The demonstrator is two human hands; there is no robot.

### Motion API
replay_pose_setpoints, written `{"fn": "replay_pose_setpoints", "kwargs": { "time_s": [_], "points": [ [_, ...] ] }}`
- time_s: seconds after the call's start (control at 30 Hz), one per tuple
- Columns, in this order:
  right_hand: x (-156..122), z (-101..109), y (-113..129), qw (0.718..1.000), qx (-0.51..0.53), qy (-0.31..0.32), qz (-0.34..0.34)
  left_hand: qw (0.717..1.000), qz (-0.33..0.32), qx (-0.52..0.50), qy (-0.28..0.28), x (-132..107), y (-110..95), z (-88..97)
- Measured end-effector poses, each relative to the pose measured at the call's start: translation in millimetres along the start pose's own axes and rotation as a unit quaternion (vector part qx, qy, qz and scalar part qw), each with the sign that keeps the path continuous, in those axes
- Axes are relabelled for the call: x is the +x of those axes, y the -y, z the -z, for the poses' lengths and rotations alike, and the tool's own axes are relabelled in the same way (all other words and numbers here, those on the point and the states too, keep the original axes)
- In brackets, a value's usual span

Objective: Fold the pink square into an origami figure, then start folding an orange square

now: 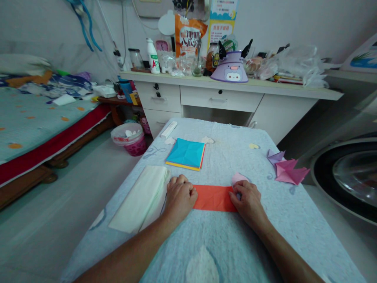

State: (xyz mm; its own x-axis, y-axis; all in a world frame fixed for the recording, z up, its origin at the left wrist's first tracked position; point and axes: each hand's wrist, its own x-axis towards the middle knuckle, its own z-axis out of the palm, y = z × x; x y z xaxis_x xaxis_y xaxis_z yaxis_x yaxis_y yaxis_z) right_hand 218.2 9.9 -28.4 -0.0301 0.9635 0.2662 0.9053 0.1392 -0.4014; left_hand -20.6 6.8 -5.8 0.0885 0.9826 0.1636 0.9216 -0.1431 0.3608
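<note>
A red-orange sheet of paper (214, 198), folded into a long rectangle, lies across the cloth between my hands. My left hand (181, 192) is closed at its left end, thumb against the paper's edge. At the opposite end my right hand (246, 196) rests with curled fingers, pinching the edge. Beyond the paper sits a stack of coloured square paper (187, 153), blue on top with yellow and red edges below. Folded white sheets (140, 198) lie just left of my left hand. On the right are a pink folded paper piece (291, 171) and a purple one (275, 157).
The table (224, 251) is covered with a patterned pale blue cloth. A small white box (169, 129) lies near its far left corner. Behind stands a white desk (218, 92) crowded with items. A bin (134, 143) is on the floor at left, a washing machine (350, 173) at right.
</note>
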Motion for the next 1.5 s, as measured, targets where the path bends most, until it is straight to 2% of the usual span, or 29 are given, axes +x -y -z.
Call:
{"fn": "replay_pose_setpoints", "kwargs": {
  "time_s": [0.3,0.93,1.1,1.3,1.5],
  "points": [
    [-0.5,0.5,0.0,1.0,0.004,0.001,0.001,1.0,-0.015,-0.01,-0.017,-0.6,5.4,-5.5],
    [-0.4,1.6,1.5,1.0,-0.017,-0.01,-0.01,1.0,-0.019,-0.004,-0.011,-1.6,3.3,-0.5],
    [-1.0,2.0,1.8,0.999,-0.033,-0.008,-0.023,0.997,-0.077,-0.024,-0.01,-1.9,-0.5,3.4],
    [-2.3,3.1,2.7,0.999,-0.024,-0.012,-0.02,0.978,-0.194,-0.048,0.058,-0.8,1.3,-0.9],
    [-2.3,4.4,4.3,1.0,-0.02,-0.011,-0.02,0.97,-0.226,-0.033,0.079,-1.0,-1.2,-0.8]
  ]
}}
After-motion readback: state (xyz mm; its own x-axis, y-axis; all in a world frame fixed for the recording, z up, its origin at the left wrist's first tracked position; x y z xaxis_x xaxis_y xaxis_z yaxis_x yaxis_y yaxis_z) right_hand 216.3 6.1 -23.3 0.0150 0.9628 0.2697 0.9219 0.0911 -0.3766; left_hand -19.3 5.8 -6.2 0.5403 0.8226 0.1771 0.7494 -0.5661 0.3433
